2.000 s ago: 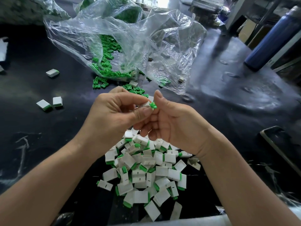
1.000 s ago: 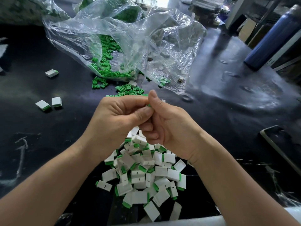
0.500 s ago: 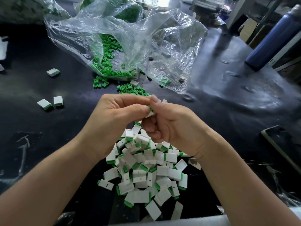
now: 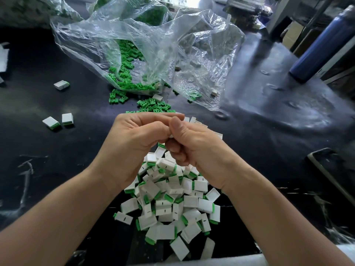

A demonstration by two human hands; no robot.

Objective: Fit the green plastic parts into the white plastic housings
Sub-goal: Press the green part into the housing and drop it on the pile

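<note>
Both hands pinch one white housing above the heap

Head view: the left hand [image 4: 134, 143] and right hand [image 4: 194, 144] meet at the fingertips with fingers curled. Both grip a white housing [image 4: 171, 135], and only a sliver of it shows between the thumbs. The green part that stuck out there two seconds ago is gone from sight, so it is probably pressed home, though the fingers hide the joint. Finished pieces [image 4: 172, 200] lie heaped near, under the hands. Loose green parts [image 4: 153, 104] lie farther off by the clear bag [image 4: 153, 45].
</note>
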